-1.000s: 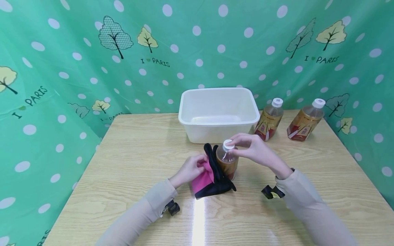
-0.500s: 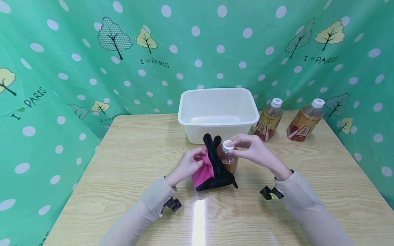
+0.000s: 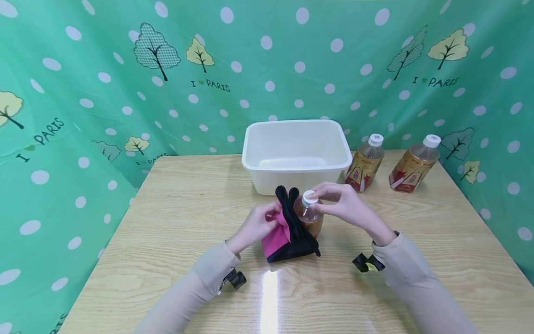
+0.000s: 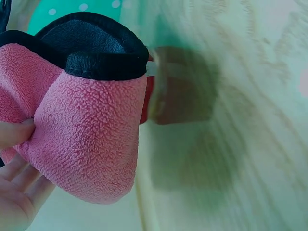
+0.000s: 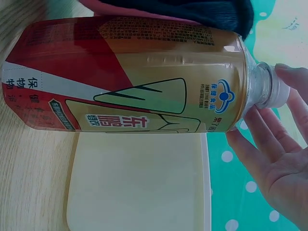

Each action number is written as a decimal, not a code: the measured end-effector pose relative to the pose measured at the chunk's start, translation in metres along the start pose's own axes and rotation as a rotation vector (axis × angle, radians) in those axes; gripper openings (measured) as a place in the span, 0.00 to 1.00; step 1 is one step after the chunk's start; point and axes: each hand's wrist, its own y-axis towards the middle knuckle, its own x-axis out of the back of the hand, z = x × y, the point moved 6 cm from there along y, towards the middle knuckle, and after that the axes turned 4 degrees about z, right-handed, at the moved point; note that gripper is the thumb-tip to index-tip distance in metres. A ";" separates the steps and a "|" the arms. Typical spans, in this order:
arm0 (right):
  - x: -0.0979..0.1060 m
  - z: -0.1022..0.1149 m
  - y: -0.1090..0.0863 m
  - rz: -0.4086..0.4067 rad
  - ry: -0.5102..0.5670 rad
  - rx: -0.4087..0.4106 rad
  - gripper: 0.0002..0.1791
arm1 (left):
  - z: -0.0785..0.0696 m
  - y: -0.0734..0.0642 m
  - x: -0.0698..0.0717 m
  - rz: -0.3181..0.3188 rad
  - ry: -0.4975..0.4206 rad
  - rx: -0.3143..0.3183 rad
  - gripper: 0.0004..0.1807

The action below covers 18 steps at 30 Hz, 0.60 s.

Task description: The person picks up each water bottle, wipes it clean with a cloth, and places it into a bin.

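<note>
My left hand pinches a folded pink cloth with black trim, bunched between thumb and fingers. In the left wrist view the cloth looks fluffy, and its folds hide much of what lies behind. Its black part lies against the left side of a drink bottle, which stands on the table. My right hand holds that bottle by its white cap, thumb and fingers around it. A red and gold label shows in the right wrist view, with the cloth's edge along one side.
Just behind the bottle stands a white plastic tub. Two more drink bottles with white caps, one nearer the tub and one farther right, stand on the wooden table. A green dotted curtain hangs behind.
The left hand has raised the cloth slightly along the bottle's side, then lowered it a little, its folds shifting. The right hand and the bottle have stayed in place.
</note>
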 end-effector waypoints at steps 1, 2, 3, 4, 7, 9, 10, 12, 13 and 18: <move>0.000 0.000 0.000 -0.002 0.000 0.004 0.11 | 0.002 0.000 -0.001 0.002 0.007 0.006 0.11; 0.000 0.000 0.000 -0.003 0.001 0.007 0.11 | 0.004 0.000 -0.002 0.004 0.014 0.005 0.11; 0.000 0.000 0.000 -0.004 0.004 0.008 0.11 | 0.005 0.000 -0.003 0.005 0.018 -0.003 0.11; 0.000 0.000 0.000 -0.004 0.006 0.007 0.11 | 0.007 -0.001 -0.004 0.006 0.021 -0.010 0.11; 0.000 -0.001 0.001 -0.004 0.011 -0.004 0.11 | 0.006 -0.002 -0.006 0.008 0.037 -0.032 0.10; 0.000 -0.001 0.000 0.000 0.014 -0.012 0.11 | 0.009 -0.003 -0.008 0.017 0.038 -0.028 0.11; 0.000 -0.001 0.000 0.001 0.016 -0.017 0.12 | 0.011 -0.003 -0.009 0.021 0.040 -0.022 0.11; 0.000 -0.001 0.000 0.002 0.020 -0.024 0.12 | 0.014 -0.003 -0.010 0.030 0.047 -0.005 0.12; 0.000 -0.001 0.000 0.003 0.021 -0.026 0.12 | 0.016 -0.004 -0.011 0.035 0.046 0.000 0.12; 0.000 -0.001 0.000 0.003 0.017 -0.033 0.12 | 0.028 -0.004 -0.015 0.063 0.058 0.010 0.14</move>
